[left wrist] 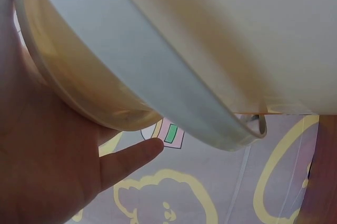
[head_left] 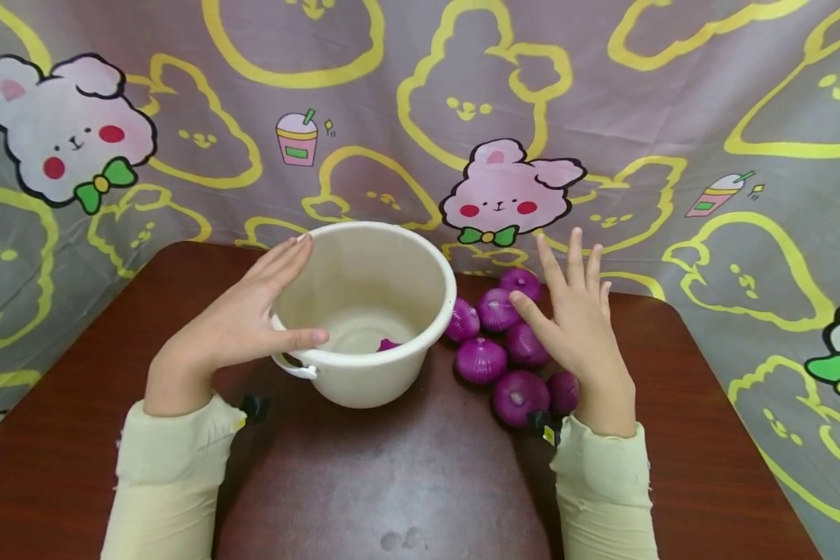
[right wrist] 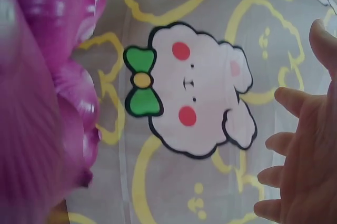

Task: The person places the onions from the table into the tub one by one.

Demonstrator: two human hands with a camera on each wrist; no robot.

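Beside the bucket (head_left: pixel 374 383), onions (head_left: pixel 526 344) are flanked by the right hand (head_left: pixel 579 330) (spread, like the left hand (head_left: pixel 234 319) at the bucket's left).

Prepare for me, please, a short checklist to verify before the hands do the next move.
1. Bucket stands upright on the table: ok.
2. Bucket has nothing inside: not ok; a purple thing shows inside, partly hidden by the near rim.
3. Left hand holds the bucket firmly: cannot tell; it is at the rim, but the pressure does not show.
4. Right hand is free: ok, fingers spread, holding nothing.
5. Onions are easy to reach: probably ok; they sit grouped between the bucket and the right hand.
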